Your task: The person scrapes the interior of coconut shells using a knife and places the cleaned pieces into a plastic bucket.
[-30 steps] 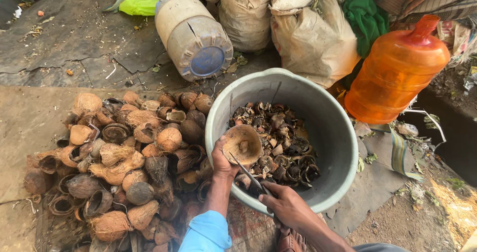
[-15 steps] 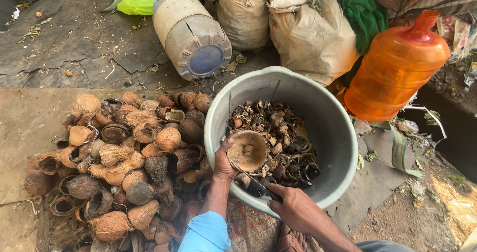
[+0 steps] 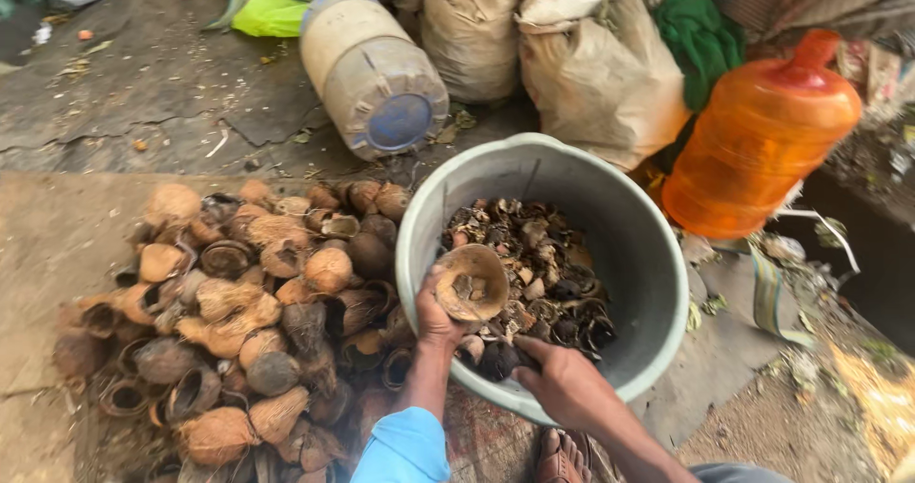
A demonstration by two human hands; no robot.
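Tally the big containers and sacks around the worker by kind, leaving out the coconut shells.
Grey tub: 1
Orange water jug: 1
Beige drum lying on its side: 1
Tan sacks: 2 in clear view
Total: 5

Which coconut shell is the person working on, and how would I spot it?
Find the big grey tub. At its near left rim, the left hand holds a half coconut shell tilted open. Unlike the piled shells on the ground, it is raised.
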